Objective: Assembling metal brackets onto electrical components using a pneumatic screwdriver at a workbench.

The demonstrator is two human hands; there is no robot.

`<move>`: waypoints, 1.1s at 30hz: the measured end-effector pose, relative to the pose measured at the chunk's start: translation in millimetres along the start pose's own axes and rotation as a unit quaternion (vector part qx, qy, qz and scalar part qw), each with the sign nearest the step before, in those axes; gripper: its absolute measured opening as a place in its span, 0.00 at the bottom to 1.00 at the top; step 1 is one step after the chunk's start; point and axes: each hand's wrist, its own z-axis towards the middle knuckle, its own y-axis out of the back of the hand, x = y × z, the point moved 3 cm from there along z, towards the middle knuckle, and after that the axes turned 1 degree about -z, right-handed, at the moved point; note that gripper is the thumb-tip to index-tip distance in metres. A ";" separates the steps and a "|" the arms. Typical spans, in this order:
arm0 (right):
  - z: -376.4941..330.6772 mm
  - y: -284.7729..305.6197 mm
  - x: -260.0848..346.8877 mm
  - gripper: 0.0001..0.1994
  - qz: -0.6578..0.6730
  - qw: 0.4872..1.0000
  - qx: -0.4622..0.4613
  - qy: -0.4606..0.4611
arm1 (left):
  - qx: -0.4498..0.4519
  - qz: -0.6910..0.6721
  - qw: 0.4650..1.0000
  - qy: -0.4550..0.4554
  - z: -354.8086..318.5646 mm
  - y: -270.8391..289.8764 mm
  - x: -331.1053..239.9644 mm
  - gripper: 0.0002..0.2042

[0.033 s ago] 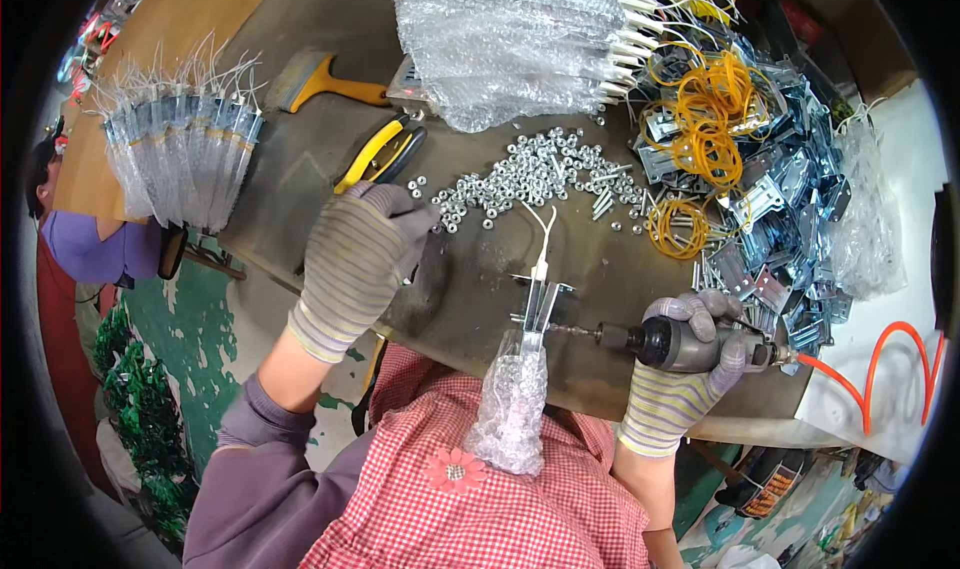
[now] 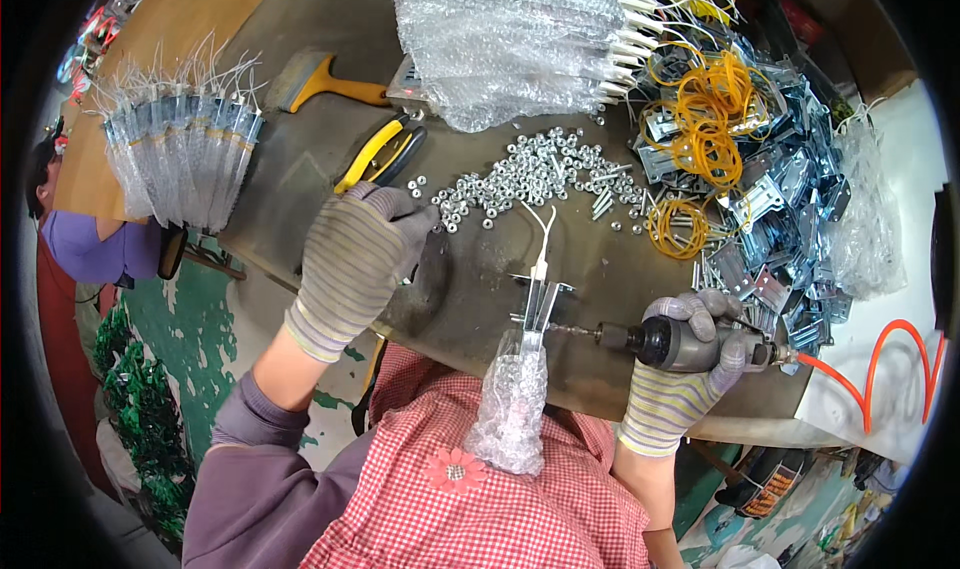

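Note:
My right hand (image 2: pixel 690 354), in a striped work glove, is wrapped round a dark air screwdriver (image 2: pixel 672 344). The tool's bit points left, its tip close to a metal bracket (image 2: pixel 540 304) at the table's near edge. White wires (image 2: pixel 541 259) come out of the bracket's far end, and a bubble-wrapped body (image 2: pixel 512 409) hangs from its near end against the checked apron. My left hand (image 2: pixel 365 239), gloved too, has its fingers curled by the left end of a heap of small nuts (image 2: pixel 520 174). What its fingertips hold, if anything, is hidden.
Yellow-handled pliers (image 2: pixel 372 154) and a brush (image 2: pixel 335 86) lie beyond my left hand. Bubble-wrapped parts (image 2: pixel 510 49) are stacked at the back, others (image 2: pixel 185 159) at left. Rubber bands (image 2: pixel 715 119) and brackets (image 2: pixel 790 229) heap up at right. A red hose (image 2: pixel 865 379) trails from the screwdriver.
My left forearm has shifted very slightly to the left. The right hand, the screwdriver and the bracket stay where they were.

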 end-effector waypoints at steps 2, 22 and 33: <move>0.7 1.8 -0.9 0.14 -0.002 1.000 -0.002 -0.002 | 0.042 0.073 0.994 -0.074 2.1 -0.4 0.4 0.08; 0.1 -0.7 -1.8 0.15 -0.005 1.000 -0.021 0.000 | 0.117 -0.418 0.885 0.167 -18.6 -11.0 -49.5 0.08; -1.3 -1.2 -1.8 0.18 0.006 1.000 -0.022 -0.008 | 0.056 -0.322 0.941 0.089 -19.4 -8.4 -52.1 0.09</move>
